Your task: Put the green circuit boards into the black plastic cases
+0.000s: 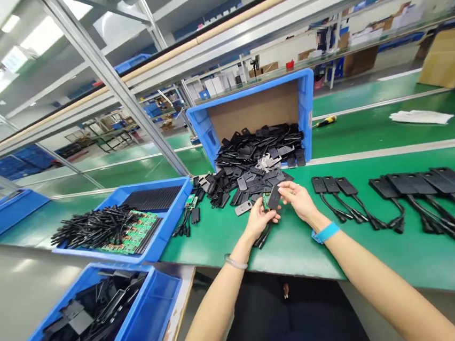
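Between my hands, above the front of the green bench, is a green circuit board (pixel 266 200) with black cables hanging below it. My left hand (pixel 259 218) grips the board from the left, fingers closed round it. A flat black plastic cover (pixel 274 197) lies against the board, partly over it. My right hand (pixel 294 195) pinches the upper right edge of that cover between thumb and fingers. Just behind my hands is a heap of loose black plastic covers (pixel 248 182). To the right lie finished-looking black cased units (pixel 329 185) with their cables toward me.
A tipped blue crate (pixel 310 114) spills black covers onto the bench. On the left, a blue tray (pixel 162 244) holds circuit boards with black cables. Below it stands a blue bin (pixel 159 300) of black parts. A yellow-black screwdriver (pixel 326 121) and white glove (pixel 421 117) lie behind.
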`<state>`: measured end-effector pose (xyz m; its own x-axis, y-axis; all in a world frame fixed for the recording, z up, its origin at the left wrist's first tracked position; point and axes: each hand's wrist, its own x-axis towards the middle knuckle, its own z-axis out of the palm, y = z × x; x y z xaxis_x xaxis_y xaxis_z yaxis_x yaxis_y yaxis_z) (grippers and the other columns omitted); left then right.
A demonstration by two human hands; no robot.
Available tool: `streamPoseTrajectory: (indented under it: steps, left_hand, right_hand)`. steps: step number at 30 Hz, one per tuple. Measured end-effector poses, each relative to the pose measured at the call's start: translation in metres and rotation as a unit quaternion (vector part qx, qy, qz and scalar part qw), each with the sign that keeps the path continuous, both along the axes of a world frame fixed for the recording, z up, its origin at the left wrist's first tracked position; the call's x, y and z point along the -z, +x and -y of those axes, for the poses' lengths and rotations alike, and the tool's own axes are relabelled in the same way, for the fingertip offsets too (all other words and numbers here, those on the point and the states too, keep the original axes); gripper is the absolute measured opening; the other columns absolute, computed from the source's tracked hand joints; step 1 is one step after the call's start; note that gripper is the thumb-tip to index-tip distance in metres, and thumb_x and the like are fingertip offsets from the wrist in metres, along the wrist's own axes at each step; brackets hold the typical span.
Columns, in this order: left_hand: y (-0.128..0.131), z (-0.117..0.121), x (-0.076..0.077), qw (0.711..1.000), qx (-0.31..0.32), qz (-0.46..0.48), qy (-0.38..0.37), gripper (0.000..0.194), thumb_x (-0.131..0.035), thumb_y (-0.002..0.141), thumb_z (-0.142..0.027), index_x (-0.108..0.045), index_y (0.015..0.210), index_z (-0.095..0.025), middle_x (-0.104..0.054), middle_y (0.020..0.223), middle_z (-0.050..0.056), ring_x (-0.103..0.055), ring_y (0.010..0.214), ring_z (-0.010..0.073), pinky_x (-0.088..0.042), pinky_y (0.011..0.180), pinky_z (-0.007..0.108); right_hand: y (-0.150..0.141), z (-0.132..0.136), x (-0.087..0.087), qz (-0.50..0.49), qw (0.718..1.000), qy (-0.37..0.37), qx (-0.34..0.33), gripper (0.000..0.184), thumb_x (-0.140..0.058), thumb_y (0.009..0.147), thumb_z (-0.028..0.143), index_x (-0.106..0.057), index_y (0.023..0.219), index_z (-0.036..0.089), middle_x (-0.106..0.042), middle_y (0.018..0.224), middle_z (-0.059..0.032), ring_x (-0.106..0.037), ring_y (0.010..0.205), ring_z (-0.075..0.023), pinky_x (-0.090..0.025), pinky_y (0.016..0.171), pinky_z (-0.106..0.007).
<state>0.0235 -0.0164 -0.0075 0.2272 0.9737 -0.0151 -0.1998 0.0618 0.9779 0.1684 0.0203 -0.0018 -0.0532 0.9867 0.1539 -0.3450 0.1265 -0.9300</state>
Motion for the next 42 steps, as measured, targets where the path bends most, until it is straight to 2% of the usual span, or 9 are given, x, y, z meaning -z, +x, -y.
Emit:
streamPoseTrajectory:
  steps: [6,9,13,17,20,23,26,33,42]
  left_hand:
    - [0.001,0.001,0.001,0.997,0.023,0.052,-0.041,0.055,-0.074,0.061,-0.025,-0.047,0.108,-0.015,-0.068,0.088,0.007,-0.062,0.059,0.0115,-0.046,0.052,0.022]
    - [0.004,-0.008,-0.004,0.994,0.054,0.069,-0.060,0.053,-0.073,0.061,-0.022,-0.051,0.108,-0.014,-0.068,0.087,0.008,-0.062,0.058,0.0115,-0.047,0.053,0.022]
    - [0.010,-0.024,-0.007,0.990,0.087,0.088,-0.065,0.047,-0.072,0.064,-0.021,-0.052,0.106,-0.014,-0.067,0.085,0.006,-0.061,0.057,0.0094,-0.045,0.051,0.018]
    - [0.008,-0.034,0.013,0.987,0.062,0.119,-0.093,0.057,-0.078,0.059,-0.026,-0.052,0.109,-0.015,-0.066,0.082,0.006,-0.063,0.058,0.0131,-0.045,0.048,0.019]
    - [0.006,-0.033,0.031,0.983,0.069,0.122,-0.115,0.071,-0.084,0.050,-0.028,-0.051,0.112,-0.015,-0.067,0.082,0.008,-0.066,0.058,0.0177,-0.047,0.047,0.022]
    - [0.006,-0.029,0.040,0.981,0.078,0.120,-0.134,0.076,-0.087,0.044,-0.029,-0.052,0.110,-0.016,-0.069,0.088,0.013,-0.067,0.061,0.0193,-0.048,0.049,0.023]
    - [0.007,-0.024,0.037,0.980,0.089,0.107,-0.139,0.076,-0.087,0.042,-0.029,-0.054,0.109,-0.015,-0.069,0.090,0.013,-0.067,0.060,0.0180,-0.049,0.048,0.022]
    - [0.003,-0.021,0.016,0.985,0.108,0.068,-0.118,0.063,-0.085,0.049,-0.029,-0.058,0.105,-0.013,-0.068,0.088,0.010,-0.064,0.057,0.0126,-0.048,0.047,0.019]
    - [0.002,-0.021,0.012,0.990,0.117,0.026,-0.070,0.052,-0.076,0.062,-0.036,-0.057,0.105,-0.013,-0.066,0.087,0.009,-0.061,0.055,0.0100,-0.043,0.043,0.015]
  right_hand:
    - [0.002,-0.001,-0.002,0.036,0.999,-0.009,0.011,0.031,-0.073,0.065,0.040,-0.062,0.084,0.017,-0.058,0.072,0.0014,-0.050,0.057,-0.0091,-0.040,0.047,-0.019]
    - [0.007,-0.002,-0.005,0.043,0.998,-0.013,0.038,0.032,-0.071,0.068,0.041,-0.061,0.087,0.017,-0.057,0.073,0.0015,-0.049,0.057,-0.0084,-0.040,0.049,-0.019]
    - [0.014,-0.006,-0.009,0.063,0.995,-0.016,0.077,0.032,-0.069,0.071,0.041,-0.061,0.087,0.015,-0.054,0.060,0.0032,-0.046,0.049,-0.0081,-0.038,0.046,-0.020]
    - [0.018,-0.009,-0.009,0.094,0.992,-0.024,0.086,0.030,-0.069,0.070,0.041,-0.061,0.083,0.014,-0.054,0.060,0.0025,-0.046,0.049,-0.0083,-0.037,0.046,-0.020]
    - [0.018,-0.008,-0.007,0.131,0.989,-0.031,0.063,0.030,-0.067,0.072,0.041,-0.061,0.084,0.015,-0.055,0.065,0.0016,-0.049,0.055,-0.0098,-0.037,0.047,-0.020]
    - [0.015,-0.005,-0.004,0.177,0.982,-0.043,0.039,0.028,-0.066,0.072,0.040,-0.061,0.083,0.015,-0.055,0.062,0.0018,-0.049,0.055,-0.0107,-0.037,0.047,-0.020]
    - [0.010,-0.003,-0.004,0.199,0.978,-0.049,0.036,0.026,-0.065,0.072,0.039,-0.062,0.082,0.015,-0.054,0.061,0.0016,-0.049,0.056,-0.0114,-0.039,0.050,-0.021]
    - [0.008,-0.001,-0.008,0.198,0.978,-0.057,0.037,0.027,-0.065,0.072,0.039,-0.061,0.082,0.015,-0.053,0.061,0.0022,-0.049,0.054,-0.0109,-0.040,0.049,-0.021]
    - [0.003,0.002,-0.007,0.177,0.982,-0.065,0.032,0.031,-0.067,0.071,0.041,-0.055,0.085,0.016,-0.049,0.063,0.0047,-0.050,0.055,-0.0097,-0.038,0.048,-0.020]
